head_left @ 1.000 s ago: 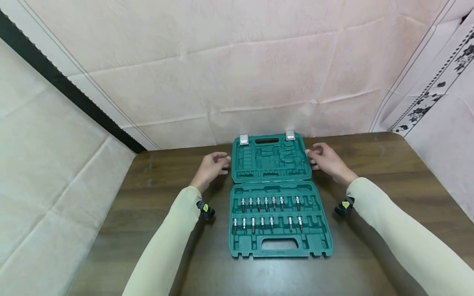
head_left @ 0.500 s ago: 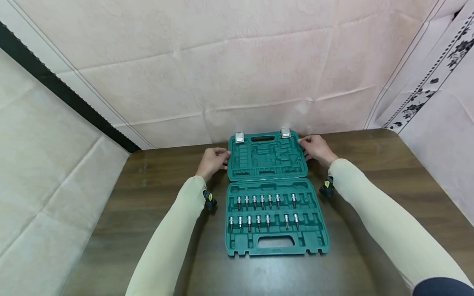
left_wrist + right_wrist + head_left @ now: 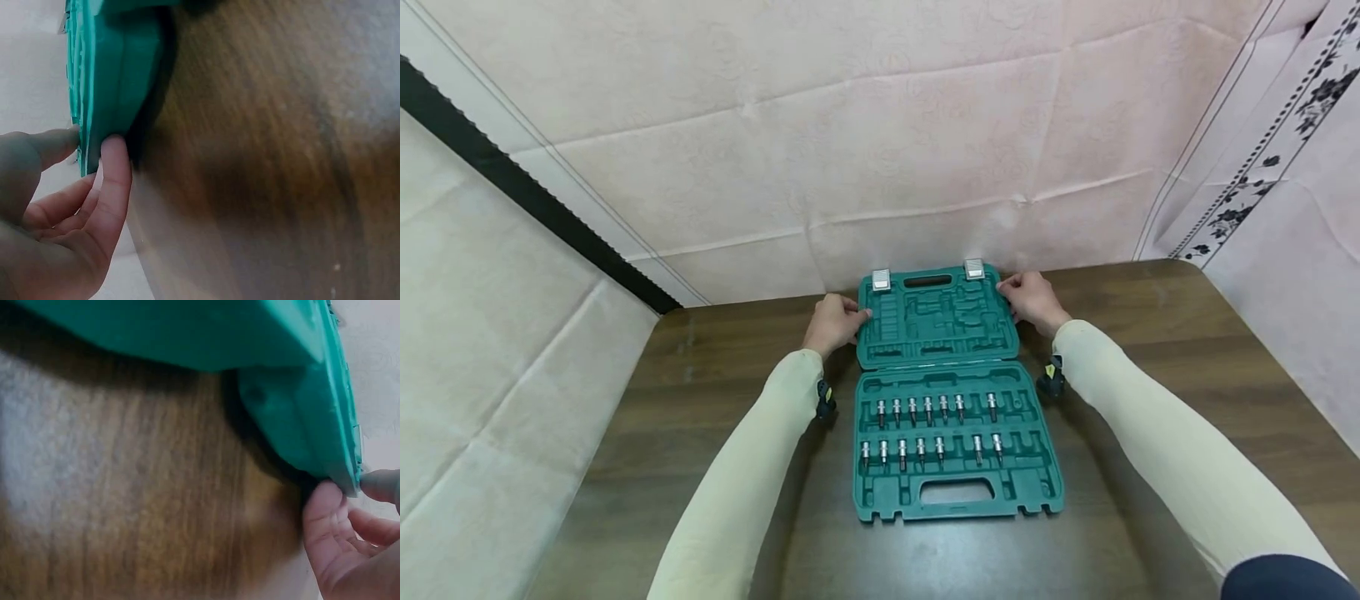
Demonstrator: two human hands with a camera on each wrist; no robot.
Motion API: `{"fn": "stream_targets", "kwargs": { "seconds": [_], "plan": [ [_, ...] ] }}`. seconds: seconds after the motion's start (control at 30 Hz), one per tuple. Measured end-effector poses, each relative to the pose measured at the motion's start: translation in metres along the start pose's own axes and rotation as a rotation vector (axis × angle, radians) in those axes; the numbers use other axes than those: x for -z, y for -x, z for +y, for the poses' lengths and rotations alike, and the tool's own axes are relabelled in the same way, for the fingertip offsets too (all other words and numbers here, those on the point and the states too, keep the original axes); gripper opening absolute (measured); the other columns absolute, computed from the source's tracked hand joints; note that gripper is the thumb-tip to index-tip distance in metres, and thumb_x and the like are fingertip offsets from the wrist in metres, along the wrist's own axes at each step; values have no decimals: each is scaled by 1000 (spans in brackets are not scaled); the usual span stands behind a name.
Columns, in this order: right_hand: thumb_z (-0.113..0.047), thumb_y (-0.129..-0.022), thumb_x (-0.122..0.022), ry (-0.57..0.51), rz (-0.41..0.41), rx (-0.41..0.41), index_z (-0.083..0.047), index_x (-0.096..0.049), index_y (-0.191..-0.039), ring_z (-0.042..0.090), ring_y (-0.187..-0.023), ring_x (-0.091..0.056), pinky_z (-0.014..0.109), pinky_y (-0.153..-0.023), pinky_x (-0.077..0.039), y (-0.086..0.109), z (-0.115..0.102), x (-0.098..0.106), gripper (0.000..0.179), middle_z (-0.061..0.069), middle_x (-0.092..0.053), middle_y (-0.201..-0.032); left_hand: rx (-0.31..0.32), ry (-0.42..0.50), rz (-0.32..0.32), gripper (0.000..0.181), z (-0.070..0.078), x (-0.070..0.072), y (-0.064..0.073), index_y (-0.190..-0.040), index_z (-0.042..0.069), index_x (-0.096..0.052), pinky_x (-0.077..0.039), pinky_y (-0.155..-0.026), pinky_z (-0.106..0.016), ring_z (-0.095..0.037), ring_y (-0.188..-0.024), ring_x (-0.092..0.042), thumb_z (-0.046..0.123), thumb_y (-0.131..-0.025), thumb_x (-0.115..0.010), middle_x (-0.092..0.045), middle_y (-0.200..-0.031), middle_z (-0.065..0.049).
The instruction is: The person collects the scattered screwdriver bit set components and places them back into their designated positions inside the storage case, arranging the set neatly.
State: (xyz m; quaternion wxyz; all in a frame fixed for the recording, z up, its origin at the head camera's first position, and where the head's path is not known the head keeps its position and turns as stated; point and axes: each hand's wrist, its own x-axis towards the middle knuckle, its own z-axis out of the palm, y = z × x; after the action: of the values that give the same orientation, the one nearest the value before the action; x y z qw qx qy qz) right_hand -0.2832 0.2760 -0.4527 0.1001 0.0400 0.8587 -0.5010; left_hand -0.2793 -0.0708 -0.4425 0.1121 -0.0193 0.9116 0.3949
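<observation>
A green plastic tool case (image 3: pixel 955 487) lies unfolded on the table, its lid (image 3: pixel 936 321) at the far side. Two rows of small silver bit sockets (image 3: pixel 921 450) sit in the near half's slots. My left hand (image 3: pixel 835 323) pinches the lid's left edge, thumb on the inner face. In the left wrist view, the fingers (image 3: pixel 112 181) bear on the lid's outer side. On the opposite edge, my right hand (image 3: pixel 1033 302) pinches the lid between thumb and fingers. The right wrist view has a fingertip (image 3: pixel 326 499) against the lid's underside.
Two silver latches (image 3: pixel 974 268) stick out at the lid's far edge, close to the cloth-covered back wall (image 3: pixel 850 150). The brown wooden table (image 3: pixel 700 467) extends to both sides of the case. A patterned cloth (image 3: pixel 1240 200) hangs at the right.
Both hands have closed in on the lid from its two sides and now grip its edges. In the head view the case sits slightly further left; the lid's angle looks about the same.
</observation>
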Motion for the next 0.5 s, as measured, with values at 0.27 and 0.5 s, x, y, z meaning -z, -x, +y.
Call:
{"fn": "stream_targets", "kwargs": {
  "seconds": [0.27, 0.5],
  "plan": [
    [-24, -114, -46, -24, 7, 40, 4, -54, -146, 25, -89, -59, 30, -69, -60, 0, -8, -3, 43, 24, -58, -133, -8, 44, 31, 38, 1, 14, 6, -130, -4, -66, -64, -78, -41, -24, -76, -77, 24, -105, -69, -77, -105, -15],
    [-24, -114, -47, -8, 81, 98, 6, -56, -143, 20, -79, -61, 35, -64, -61, 8, -13, 1, 43, 23, -61, -121, -48, 101, 65, 38, 5, 15, 11, -129, -4, -63, -64, -74, -43, -25, -72, -75, 23, -103, -71, -74, -102, -14]
  ]
}}
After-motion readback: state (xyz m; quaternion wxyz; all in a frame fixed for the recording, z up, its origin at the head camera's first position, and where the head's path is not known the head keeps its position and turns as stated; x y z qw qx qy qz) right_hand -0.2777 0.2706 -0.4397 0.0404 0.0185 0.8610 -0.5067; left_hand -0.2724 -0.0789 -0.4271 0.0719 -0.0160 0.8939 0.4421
